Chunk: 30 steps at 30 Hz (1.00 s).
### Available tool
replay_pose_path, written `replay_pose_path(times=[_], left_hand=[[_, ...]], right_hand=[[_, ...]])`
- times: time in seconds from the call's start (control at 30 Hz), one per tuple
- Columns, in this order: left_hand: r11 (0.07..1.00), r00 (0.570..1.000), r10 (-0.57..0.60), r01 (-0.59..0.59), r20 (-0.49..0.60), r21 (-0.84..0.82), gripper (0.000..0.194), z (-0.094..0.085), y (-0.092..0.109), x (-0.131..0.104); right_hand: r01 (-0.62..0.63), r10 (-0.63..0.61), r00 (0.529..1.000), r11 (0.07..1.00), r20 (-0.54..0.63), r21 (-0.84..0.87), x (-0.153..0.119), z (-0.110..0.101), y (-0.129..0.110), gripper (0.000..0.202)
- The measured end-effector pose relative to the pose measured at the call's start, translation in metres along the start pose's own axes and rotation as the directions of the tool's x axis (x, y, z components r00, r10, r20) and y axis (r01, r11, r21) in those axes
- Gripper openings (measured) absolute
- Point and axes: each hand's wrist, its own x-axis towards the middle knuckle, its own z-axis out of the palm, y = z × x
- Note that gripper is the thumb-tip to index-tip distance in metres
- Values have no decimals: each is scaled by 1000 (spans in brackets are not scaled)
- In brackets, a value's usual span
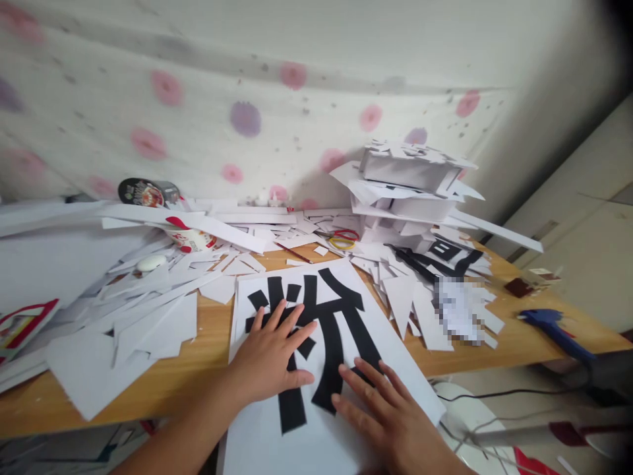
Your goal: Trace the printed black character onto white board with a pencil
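**Two flat hands on a large printed sheet**

Both hands lie open, palms down and fingers spread, on a large white paper sheet printed with a bold black character (pixel 326 316), which sits in the lower centre of the frame on the wooden table (pixel 208 330), its near edge overhanging the table's front. The left hand (pixel 270 356) rests on the left part of the black strokes; the right hand (pixel 383 412) presses the sheet's lower right area. Neither hand grips anything.

The sheet looks light and thin yet fairly flat, so it is probably card or stiff paper: likely to slide easily on the smooth wood, to bend if lifted from one corner, and to crease or tear if pinched hard. Judging by this, the bare white margins at the two side edges look like the safest places to hold it, with support from both sides.

Around it, loose white paper offcuts (pixel 148 310) cover the left of the table, a stack of white paper and boxes (pixel 410 191) stands at upper right, and a blue glue gun (pixel 554 326) lies at the right edge.
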Motion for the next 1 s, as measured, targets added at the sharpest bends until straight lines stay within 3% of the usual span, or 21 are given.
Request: replay_pose_path(times=[0.13, 0.27, 0.4, 0.47, 0.53, 0.7, 1.0], left_hand=[[1000, 1000, -7, 7, 16, -21, 83, -2, 1, -1], [1000, 1000, 14, -15, -25, -14, 85, -8, 4, -4], [997, 994, 75, -72, -85, 40, 59, -13, 23, -18], [995, 993, 95, -93, -63, 29, 49, -11, 35, -30], [993, 993, 115, -115, -12, -13, 55, -5, 46, -41], [991, 977, 136, -132, 162, -38, 103, 14, 53, -58], [941, 961, 258, -226, -103, 251, 89, 50, 42, -59]], right_hand=[[87, -88, 996, 994, -4, -61, 18, 7, -9, 83], [98, -101, 995, 988, -18, -116, 20, 11, -14, 90], [86, -93, 994, 989, -58, -122, 19, 12, -15, 86], [83, -93, 992, 989, -82, -120, 19, 12, -15, 83], [92, -102, 990, 990, -96, -106, 20, 13, -13, 83], [100, -116, 986, 987, -118, -129, 20, 14, -10, 60], [47, -77, 980, 985, -183, -164, 21, 23, -11, 35]])
